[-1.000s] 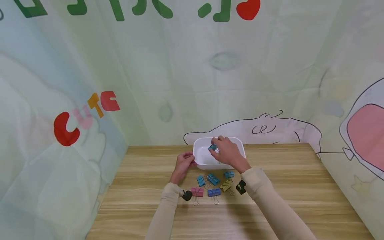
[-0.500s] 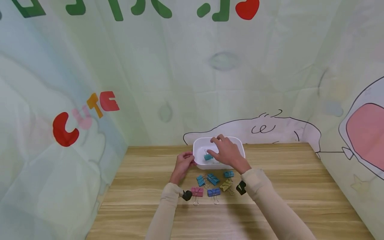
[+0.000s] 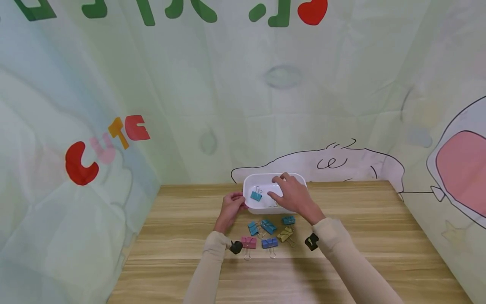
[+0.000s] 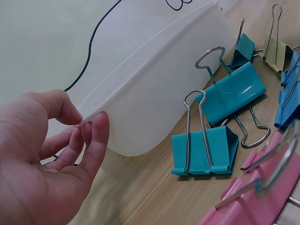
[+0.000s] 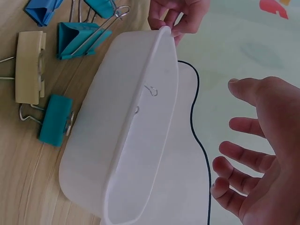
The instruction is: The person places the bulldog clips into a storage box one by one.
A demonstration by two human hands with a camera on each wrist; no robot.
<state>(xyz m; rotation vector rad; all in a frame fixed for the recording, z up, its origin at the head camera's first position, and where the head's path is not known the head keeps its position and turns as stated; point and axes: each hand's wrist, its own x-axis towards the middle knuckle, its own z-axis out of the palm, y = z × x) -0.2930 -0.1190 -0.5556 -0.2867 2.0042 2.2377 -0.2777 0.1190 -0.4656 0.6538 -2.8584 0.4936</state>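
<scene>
My left hand (image 4: 61,145) pinches the rim of a white plastic box (image 4: 140,93) between thumb and fingertips, at its left end in the head view. Over the box's right half my right hand (image 3: 294,195) hangs with fingers spread and holds nothing; the right wrist view shows the same hand (image 5: 262,154) apart from the rim. Inside the box, near its left end, lies a teal binder clip (image 3: 256,196) with its wire handles pointing away. From the right wrist, the box wall hides most of the inside, and only wire ends show.
In front of the box lie several binder clips: teal ones (image 3: 268,226), a yellowish one (image 5: 29,68), a pink one (image 3: 248,242) and a blue one (image 3: 270,243). The wooden table (image 3: 182,261) ends at a printed fabric backdrop (image 3: 212,105) behind the box.
The right hand has let go of the teal binder clip, which dropped into the box and settled toward its left end. The hand has since drawn slightly right. The left hand stays at the rim.
</scene>
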